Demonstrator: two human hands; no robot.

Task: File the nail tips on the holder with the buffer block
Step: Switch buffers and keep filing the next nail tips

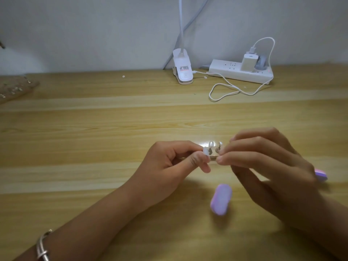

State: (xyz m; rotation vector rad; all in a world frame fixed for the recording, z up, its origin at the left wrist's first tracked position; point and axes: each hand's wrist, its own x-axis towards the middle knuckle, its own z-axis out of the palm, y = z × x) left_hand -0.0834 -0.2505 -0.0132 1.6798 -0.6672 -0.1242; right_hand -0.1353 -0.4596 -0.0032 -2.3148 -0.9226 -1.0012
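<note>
The left hand (169, 159) and right hand (263, 162) each had fingers (197, 161) clamped on one end of the holder (212, 157), held over the table (94, 119), probably to steady its nail tips (211, 145). The purple buffer block (220, 199) lay untouched just nearer. A second block (321, 175) peeked out at the right. A power strip (239, 72) and clip lamp (182, 70) sat far off, obstructing nothing.

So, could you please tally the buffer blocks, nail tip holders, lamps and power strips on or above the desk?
Purple buffer blocks: 2 (one partly hidden)
Nail tip holder: 1
Clip lamp: 1
Power strip: 1
Total: 5
</note>
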